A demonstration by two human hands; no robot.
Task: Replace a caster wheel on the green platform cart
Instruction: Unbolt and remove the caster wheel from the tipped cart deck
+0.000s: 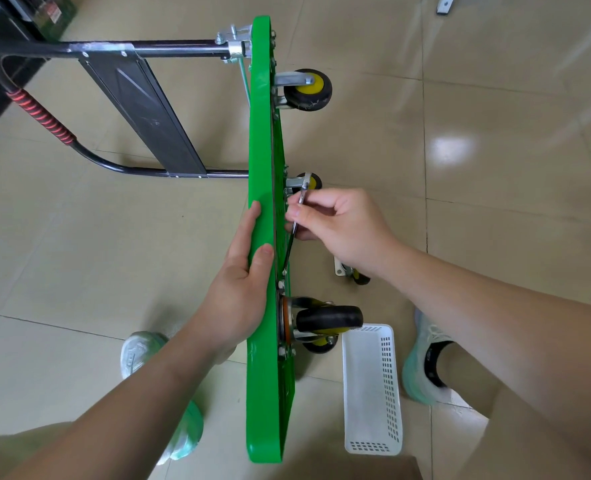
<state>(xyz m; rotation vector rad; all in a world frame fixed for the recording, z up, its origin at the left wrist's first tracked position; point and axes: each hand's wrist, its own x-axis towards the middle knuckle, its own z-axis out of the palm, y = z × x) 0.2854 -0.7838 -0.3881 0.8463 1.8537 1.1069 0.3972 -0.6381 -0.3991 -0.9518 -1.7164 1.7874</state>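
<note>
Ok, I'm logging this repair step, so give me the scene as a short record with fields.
cart: green platform cart stands on its edge on the tiled floor, wheels facing right
left hand: grips the cart's upper edge
right hand: pinches a wrench at the cart's underside
loose part: a caster lies on the floor below the right wrist
nearby: white basket on the floor

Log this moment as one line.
left hand: grips green platform cart edge | right hand: pinches wrench at cart underside | loose caster: on floor
</note>
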